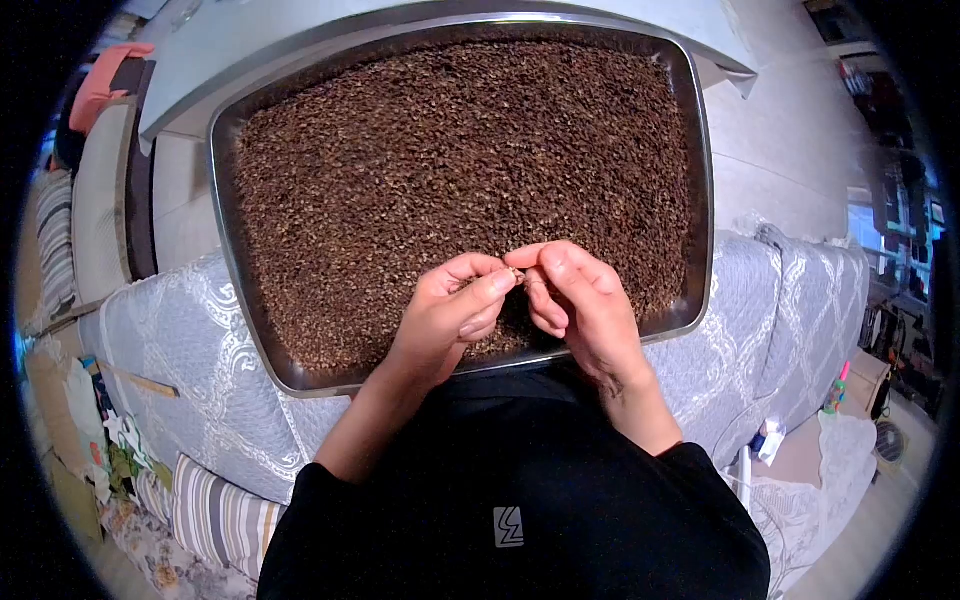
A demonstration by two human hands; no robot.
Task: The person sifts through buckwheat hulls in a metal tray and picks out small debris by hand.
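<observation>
A large metal tray (703,200) in front of me holds a thick layer of small dried reddish-brown bits (460,160), maybe peppercorn husks. My left hand (450,310) is over the near edge, thumb and forefinger pinched on a tiny pale-brown dried sprig (519,276). Close beside it, my right hand (585,295) has its thumb and forefinger brought together at the same sprig, its other fingers curled. The fingertips hide most of the sprig. Both hands are above the bits, near the tray's front rim.
The tray's far side rests on a pale table (420,12). Under its near side is a sofa with a grey patterned cover (190,330). A striped cushion (225,510) lies to the left. On the right, a small side table (800,450) carries a crumpled white packet (769,441).
</observation>
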